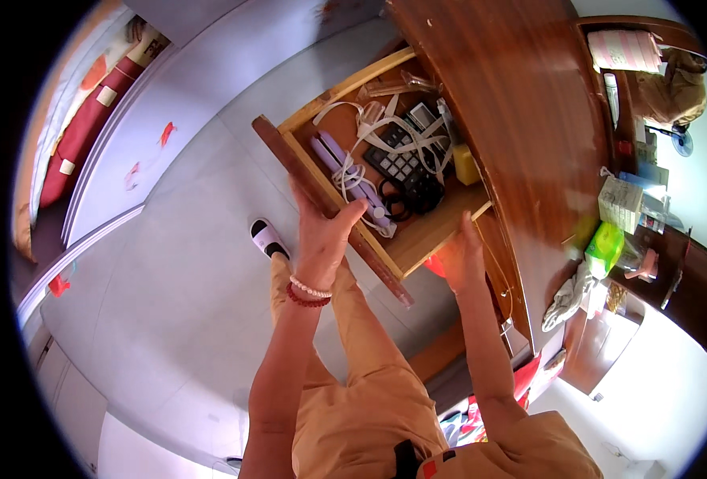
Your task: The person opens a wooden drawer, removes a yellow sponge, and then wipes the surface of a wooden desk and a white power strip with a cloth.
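Note:
A wooden drawer [441, 228] is pulled out of a brown wooden cabinet [501, 96]. My left hand [321, 231] grips its front panel, thumb over the top edge and fingers behind the outer face. On the near side wall, close to the cabinet, my right hand [463, 259] holds on with its thumb on the rim; its other fingers are mostly hidden below. Inside lie a lilac hair straightener [345, 172] wound with white cord, a dark keypad [397, 160], a black coiled cable [421, 194], white straps [381, 124] and a yellow box [466, 164].
Tissues in a green pack [605, 249], a white box [621, 202] and a cloth [569, 299] rest on the cabinet top, before a mirror. Something red [435, 265] shows beside my right hand. A bed [98, 112] stands across the grey tiled floor [170, 295].

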`<state>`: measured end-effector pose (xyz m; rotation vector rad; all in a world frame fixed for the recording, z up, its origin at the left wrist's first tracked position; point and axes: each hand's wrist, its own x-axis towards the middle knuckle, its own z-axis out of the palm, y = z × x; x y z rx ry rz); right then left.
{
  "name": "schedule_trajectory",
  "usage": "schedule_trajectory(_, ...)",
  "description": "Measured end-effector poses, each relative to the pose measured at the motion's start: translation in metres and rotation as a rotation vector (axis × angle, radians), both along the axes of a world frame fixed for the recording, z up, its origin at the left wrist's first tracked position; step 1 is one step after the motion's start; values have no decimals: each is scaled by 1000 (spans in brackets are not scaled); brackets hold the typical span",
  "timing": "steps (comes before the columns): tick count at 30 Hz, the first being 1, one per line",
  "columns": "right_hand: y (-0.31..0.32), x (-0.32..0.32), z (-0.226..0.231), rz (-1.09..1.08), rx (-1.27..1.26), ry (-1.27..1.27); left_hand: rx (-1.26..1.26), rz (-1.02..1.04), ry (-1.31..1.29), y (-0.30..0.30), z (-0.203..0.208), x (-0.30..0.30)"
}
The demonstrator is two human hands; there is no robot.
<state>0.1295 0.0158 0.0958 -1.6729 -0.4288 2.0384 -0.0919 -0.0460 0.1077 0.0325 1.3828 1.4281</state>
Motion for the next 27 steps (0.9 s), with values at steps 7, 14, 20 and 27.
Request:
schedule_trajectory(7, -3, -11, 0, -142, 39, -128, -1, 33, 94, 3, -2, 7)
schedule_trajectory(14, -30, 9, -14, -66, 8, -187, -74, -32, 38, -30, -4, -4)
schedule_trajectory(20, -50, -5, 2, -41, 18, -138, -151, 26, 25, -39, 22, -5)
schedule_trajectory(27, -28, 7, 19, -73, 67, -118, -132, -20, -80, -48, 21, -7)
